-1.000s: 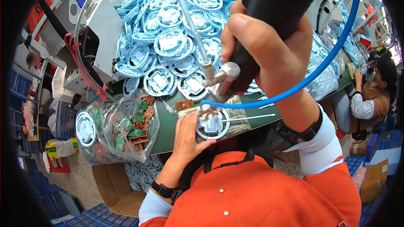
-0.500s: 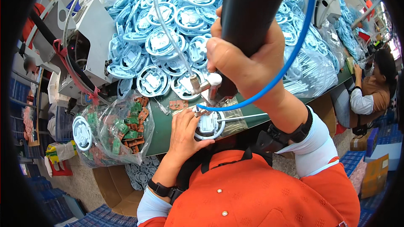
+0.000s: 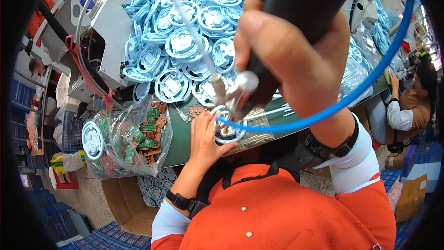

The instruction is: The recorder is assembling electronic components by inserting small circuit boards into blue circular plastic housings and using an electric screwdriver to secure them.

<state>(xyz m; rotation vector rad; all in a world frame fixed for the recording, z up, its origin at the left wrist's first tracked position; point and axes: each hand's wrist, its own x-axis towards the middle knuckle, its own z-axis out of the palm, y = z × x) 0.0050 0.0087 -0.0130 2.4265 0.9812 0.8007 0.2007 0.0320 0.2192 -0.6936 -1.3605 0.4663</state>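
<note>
- On the green mat (image 3: 180, 146), near its front edge, lies a pale blue ring part (image 3: 227, 132); the left hand (image 3: 206, 140) rests on it, fingers spread and pressing its left side rather than curled round it.
- Above that ring hangs a black driver (image 3: 300, 9), filling the upper right of the view; the right hand (image 3: 296, 60) is wrapped tight about its body, thumb across the front.
- From the driver's lower end a metal nose (image 3: 238, 93) slants down toward the ring; whether the tip touches it I cannot tell, as the left hand's fingers and the nose overlap there.
- A blue hose (image 3: 365, 83) loops from just over the ring, out to the right of the mat and up along the driver.
- Behind the ring, at the mat's far side, lies a big heap of like blue rings (image 3: 185, 32), the nearest just beside the driver's nose.
- Left of the ring, hanging over the mat's left end, sits a clear bag (image 3: 125, 143) of green and brown circuit boards, with a white disc (image 3: 92, 140) at its left side.
- Beyond the bag, left of the heap, stands a grey machine (image 3: 111, 41).
- Far right of the mat a second person (image 3: 409, 111) sits at the bench.
</note>
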